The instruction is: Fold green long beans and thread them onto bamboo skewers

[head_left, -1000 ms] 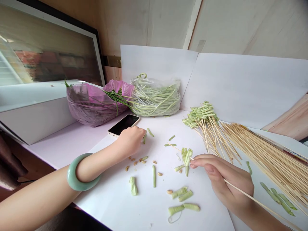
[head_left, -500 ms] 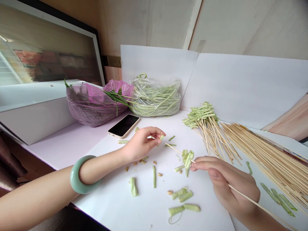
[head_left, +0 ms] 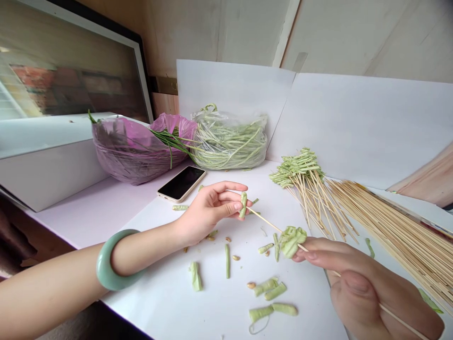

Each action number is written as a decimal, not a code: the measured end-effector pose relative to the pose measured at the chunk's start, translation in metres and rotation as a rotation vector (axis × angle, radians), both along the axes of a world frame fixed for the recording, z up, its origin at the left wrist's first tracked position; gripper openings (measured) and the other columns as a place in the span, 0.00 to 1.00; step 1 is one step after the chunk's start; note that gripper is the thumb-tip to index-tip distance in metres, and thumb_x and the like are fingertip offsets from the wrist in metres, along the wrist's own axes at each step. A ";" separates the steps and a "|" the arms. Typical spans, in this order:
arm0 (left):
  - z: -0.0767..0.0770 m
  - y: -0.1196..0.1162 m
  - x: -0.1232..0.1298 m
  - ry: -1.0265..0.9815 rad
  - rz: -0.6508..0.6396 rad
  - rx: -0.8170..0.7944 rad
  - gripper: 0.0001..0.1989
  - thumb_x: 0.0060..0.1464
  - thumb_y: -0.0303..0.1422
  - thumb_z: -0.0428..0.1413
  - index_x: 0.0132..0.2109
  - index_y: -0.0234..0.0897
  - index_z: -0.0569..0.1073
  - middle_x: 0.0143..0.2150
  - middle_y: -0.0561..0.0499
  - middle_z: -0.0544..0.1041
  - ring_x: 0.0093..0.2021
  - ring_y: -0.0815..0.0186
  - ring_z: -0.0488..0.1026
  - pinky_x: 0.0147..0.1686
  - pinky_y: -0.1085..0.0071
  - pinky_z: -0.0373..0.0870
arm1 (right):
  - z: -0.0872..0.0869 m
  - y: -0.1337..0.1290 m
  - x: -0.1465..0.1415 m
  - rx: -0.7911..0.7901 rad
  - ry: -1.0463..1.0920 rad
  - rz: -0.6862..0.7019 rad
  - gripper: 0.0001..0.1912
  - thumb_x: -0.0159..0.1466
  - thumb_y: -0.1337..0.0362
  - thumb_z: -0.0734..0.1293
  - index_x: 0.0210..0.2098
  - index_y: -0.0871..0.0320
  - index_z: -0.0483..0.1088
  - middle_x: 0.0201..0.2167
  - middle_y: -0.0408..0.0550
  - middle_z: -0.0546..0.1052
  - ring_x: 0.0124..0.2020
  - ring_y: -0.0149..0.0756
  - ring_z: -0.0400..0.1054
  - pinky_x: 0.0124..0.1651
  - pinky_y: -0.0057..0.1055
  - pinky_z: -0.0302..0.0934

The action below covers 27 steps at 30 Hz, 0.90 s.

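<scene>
While the left hand (head_left: 215, 208) holds a short bean piece (head_left: 243, 205) up above the tabletop (head_left: 159, 293), the right hand (head_left: 375, 283) aims a thin wooden skewer (head_left: 264, 217) straight at it, and the two meet right at the tip! Threading looks to be the step in hand, one piece onto the stick. Is it pierced? Can't tell from here: the tip reaches the near side and is lost there.

The next move, I'd judge, calls for a steady push along the skewer's line, left fingers clear of the point, then a slide down toward the folded green clump (head_left: 293, 240), which sits on the shaft just ahead of the right fingers.

Now the grips! Left: thumb and fingers pinched together on the piece, which stands nearly upright right out at the fingertips, one finger reaching above it. Right: fingers clamped on the skewer, its shaft running back through the hand toward the bottom right corner. Loose bean pieces (head_left: 264, 286) lie scattered below both hands, and farther back on the right, the loaded bundle (head_left: 297, 167) rests beside a spread of bare skewers (head_left: 392, 231).
</scene>
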State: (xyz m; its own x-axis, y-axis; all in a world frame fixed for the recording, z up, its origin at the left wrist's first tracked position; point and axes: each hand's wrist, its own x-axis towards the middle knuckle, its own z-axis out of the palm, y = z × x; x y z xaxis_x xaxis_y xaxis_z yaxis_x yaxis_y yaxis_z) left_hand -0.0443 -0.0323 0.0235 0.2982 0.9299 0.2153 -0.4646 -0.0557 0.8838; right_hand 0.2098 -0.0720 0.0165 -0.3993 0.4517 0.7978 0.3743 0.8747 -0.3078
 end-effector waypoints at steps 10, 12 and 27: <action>-0.004 0.002 0.000 -0.021 -0.069 0.010 0.08 0.49 0.27 0.65 0.38 0.30 0.77 0.34 0.47 0.81 0.30 0.71 0.76 0.37 0.73 0.73 | 0.007 -0.004 -0.003 0.039 -0.150 -0.052 0.14 0.70 0.66 0.55 0.43 0.55 0.71 0.37 0.48 0.79 0.40 0.36 0.76 0.42 0.27 0.71; -0.005 0.002 -0.001 -0.017 -0.079 0.018 0.07 0.49 0.26 0.65 0.37 0.30 0.77 0.34 0.47 0.81 0.31 0.70 0.76 0.38 0.72 0.74 | 0.009 -0.005 -0.004 0.057 -0.184 -0.070 0.13 0.70 0.66 0.55 0.41 0.55 0.71 0.37 0.48 0.79 0.39 0.36 0.76 0.41 0.25 0.72; -0.010 -0.007 0.006 0.091 -0.343 -0.127 0.09 0.41 0.24 0.68 0.34 0.30 0.78 0.28 0.50 0.81 0.28 0.72 0.77 0.32 0.78 0.73 | 0.002 0.000 -0.015 0.003 -0.210 0.200 0.11 0.70 0.68 0.56 0.45 0.62 0.69 0.41 0.54 0.76 0.43 0.34 0.74 0.45 0.23 0.70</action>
State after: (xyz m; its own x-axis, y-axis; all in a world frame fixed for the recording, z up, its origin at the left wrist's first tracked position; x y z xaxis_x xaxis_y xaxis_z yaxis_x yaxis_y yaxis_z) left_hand -0.0387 -0.0393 0.0132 0.6098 0.7901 0.0624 -0.3561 0.2028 0.9122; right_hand 0.1951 -0.0718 0.0187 -0.6370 0.3450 0.6894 0.2496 0.9384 -0.2390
